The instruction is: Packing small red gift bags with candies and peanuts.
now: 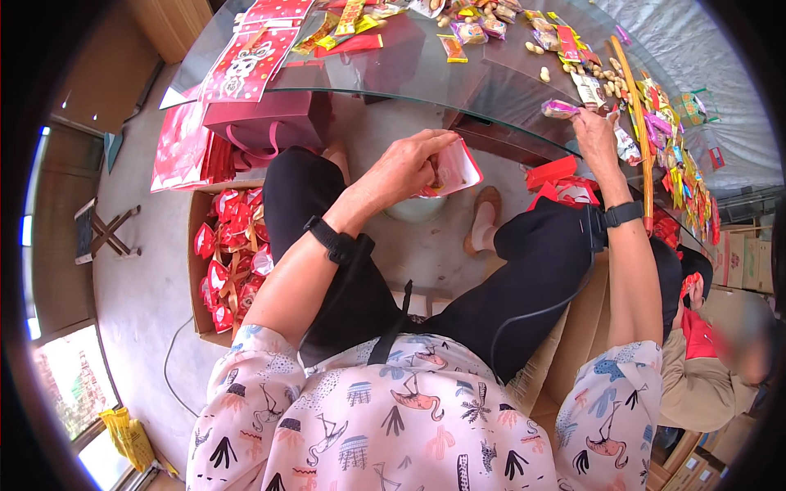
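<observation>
Reaching into a red pouch (455,170), the left hand (407,168) has its fingertips curled inside the opening, so what they touch is hidden. The pouch sits just below the glass table's edge (393,96), above the lap. Left of that hand, a carton (198,245) holds filled red pouches, partly cut off by the knee. Farther out, the right hand (595,137) pinches a purple-wrapped candy (559,108) at the table edge. Beyond it lie scattered sweets and peanuts (610,78), too small to sort.
</observation>
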The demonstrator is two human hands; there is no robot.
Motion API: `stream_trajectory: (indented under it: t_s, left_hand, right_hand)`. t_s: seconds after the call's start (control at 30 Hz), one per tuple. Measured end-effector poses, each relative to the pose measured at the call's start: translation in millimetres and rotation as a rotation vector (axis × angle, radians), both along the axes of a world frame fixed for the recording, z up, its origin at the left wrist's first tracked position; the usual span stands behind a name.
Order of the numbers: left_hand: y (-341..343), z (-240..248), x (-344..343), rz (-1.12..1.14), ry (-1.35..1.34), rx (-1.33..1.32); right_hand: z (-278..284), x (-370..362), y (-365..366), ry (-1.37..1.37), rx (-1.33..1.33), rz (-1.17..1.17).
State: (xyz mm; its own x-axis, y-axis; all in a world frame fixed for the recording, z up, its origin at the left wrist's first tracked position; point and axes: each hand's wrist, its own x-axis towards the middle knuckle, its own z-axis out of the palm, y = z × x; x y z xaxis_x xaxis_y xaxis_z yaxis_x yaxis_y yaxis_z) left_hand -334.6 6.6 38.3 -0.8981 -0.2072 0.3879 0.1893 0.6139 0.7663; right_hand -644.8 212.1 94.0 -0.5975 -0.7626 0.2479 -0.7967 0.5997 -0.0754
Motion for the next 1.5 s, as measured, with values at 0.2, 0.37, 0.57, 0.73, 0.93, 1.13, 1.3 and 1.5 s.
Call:
stream_trajectory:
  t_s: [0.2, 0.37, 0.57, 0.73, 0.93, 1.13, 1.3, 1.5]
  left_hand:
    - [0.4, 1.7, -1.0, -0.006, -0.036, 0.032]
    - [1.0, 1.8, -0.9, -0.010, -0.051, 0.042]
    - [1.4, 1.9, -1.6, -0.015, -0.020, 0.042]
    - [2.7, 4.4, 2.5, -0.023, -0.094, 0.116]
    - [2.5, 9.2, 3.2, -0.014, -0.047, 0.080]
    - [1.6, 11.1, 3.0, -0.032, -0.081, 0.083]
    - [0.9, 6.5, 5.5, -0.050, -0.133, 0.078]
    - [1.3, 13.6, 8.9, 0.049, -0.052, -0.014]
  right_hand:
    - [24.8, 57.4, -4.9, -0.613, -0.195, -0.011]
    - [19.7, 133.2, -8.3, -1.208, -0.108, 0.030]
    - [8.0, 175.8, -25.7, -1.321, 0.092, -0.019]
    - [-0.4, 180.1, -35.2, -1.363, -0.068, 0.067]
    - [-11.1, 165.9, -28.5, -1.209, -0.157, 0.095]
    - [-25.4, 165.6, -28.5, -0.644, -0.227, 0.147]
    - [-28.9, 163.1, -37.5, -0.625, -0.056, 0.276]
    - [-26.9, 169.9, -36.6, -0.998, -0.238, 0.277]
